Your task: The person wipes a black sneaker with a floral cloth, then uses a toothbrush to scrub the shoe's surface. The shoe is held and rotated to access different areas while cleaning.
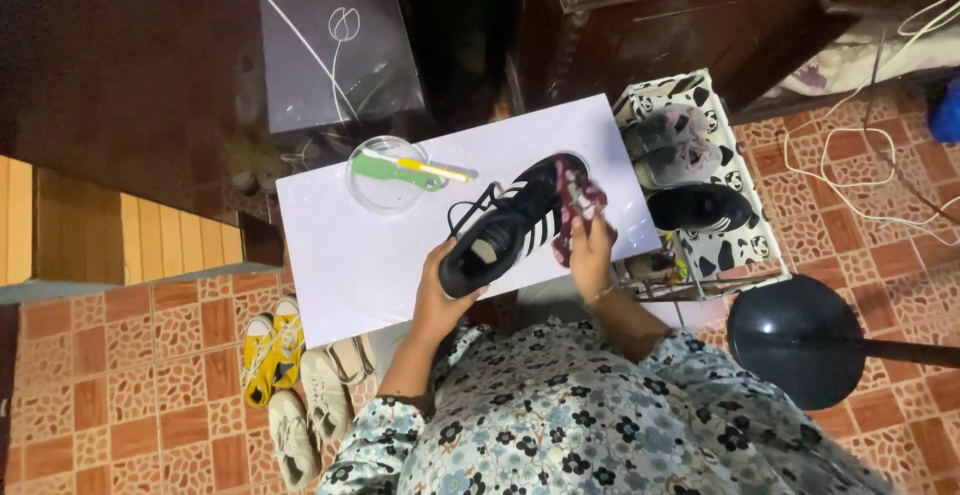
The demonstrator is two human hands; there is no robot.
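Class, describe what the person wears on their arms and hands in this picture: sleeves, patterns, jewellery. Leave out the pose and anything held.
Both hands are bare, with no gloves. The left hand has a forearm uncovered down to a floral sleeve, pale with dark and blue flowers. The right hand has a thin bracelet at the wrist and the same floral fabric further up.

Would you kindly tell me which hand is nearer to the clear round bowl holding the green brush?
Left. The left hand grips the heel of the black striped sneaker, just below the clear round bowl; the right hand, pressing a dark red cloth to the toe, is farther right.
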